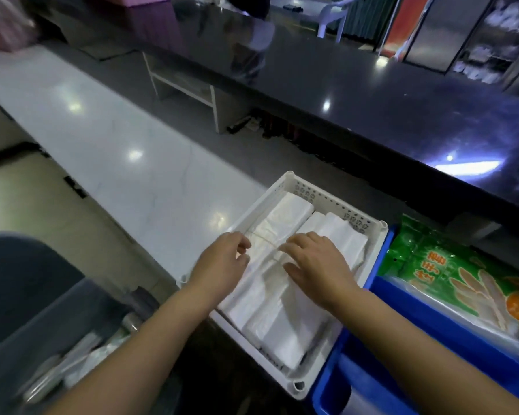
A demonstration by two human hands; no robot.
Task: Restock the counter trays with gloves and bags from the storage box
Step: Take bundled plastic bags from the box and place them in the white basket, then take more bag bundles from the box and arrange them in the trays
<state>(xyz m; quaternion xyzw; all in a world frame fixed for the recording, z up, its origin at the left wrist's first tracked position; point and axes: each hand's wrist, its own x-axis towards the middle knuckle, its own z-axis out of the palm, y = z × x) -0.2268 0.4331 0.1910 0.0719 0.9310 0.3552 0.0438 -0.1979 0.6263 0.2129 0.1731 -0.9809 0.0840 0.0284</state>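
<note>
While both hands worked over the white tray (369,265), the left hand (222,266) pinched the rubber band (262,236) around a bundle of plastic bags (270,256), and the right hand (318,262) lay open, pressing the stack flat. Better to slip the band off slowly (it looked taut). Glove packs (450,283) filled the blue tray (432,327) touching on the right; the white tabletop (102,145) offered free room leftward.

1. Glossy white floor (108,151) below me, ceiling lights mirrored in it.
2. Long dark counter top (372,94) ahead, reflective.
3. White plastic chair (331,16) beyond it.
4. Open white shelf unit (189,88) under the counter.
</note>
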